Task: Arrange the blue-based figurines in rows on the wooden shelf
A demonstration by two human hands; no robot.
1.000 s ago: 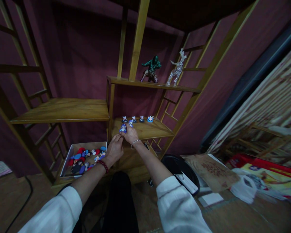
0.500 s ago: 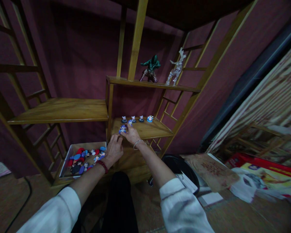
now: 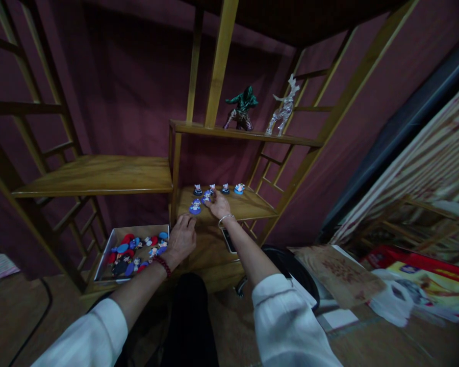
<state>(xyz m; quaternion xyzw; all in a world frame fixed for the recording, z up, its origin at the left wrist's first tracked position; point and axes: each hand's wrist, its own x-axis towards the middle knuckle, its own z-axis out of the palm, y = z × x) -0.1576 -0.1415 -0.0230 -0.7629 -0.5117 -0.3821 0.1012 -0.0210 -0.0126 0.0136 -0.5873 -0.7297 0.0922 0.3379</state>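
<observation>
On the lower right shelf (image 3: 248, 206) stand two small figurines with purple bases. My right hand (image 3: 219, 206) has its thumb and finger at the rear purple figurine (image 3: 206, 197), pinching its right side. The front purple figurine (image 3: 195, 206) stands free near the shelf's front edge. Just below it is my left hand (image 3: 183, 235), its fingers bent and pressed together at the shelf edge; whatever they might hold is hidden. Behind, in a row, are dark-based figurines (image 3: 225, 188) and a blue-based figurine (image 3: 239, 188) at the right end.
A white box (image 3: 107, 255) of jumbled small figurines sits at lower left. A green hooded statuette (image 3: 243, 108) and a clear deer ornament (image 3: 283, 109) occupy the shelf above. A phone (image 3: 229, 241) lies under my right forearm. Wooden posts (image 3: 221, 66) divide the shelving.
My right hand has moved off the front purple figurine, back and right to the rear one. The left hand has lowered slightly away from the front figurine. The phone has come into view.
</observation>
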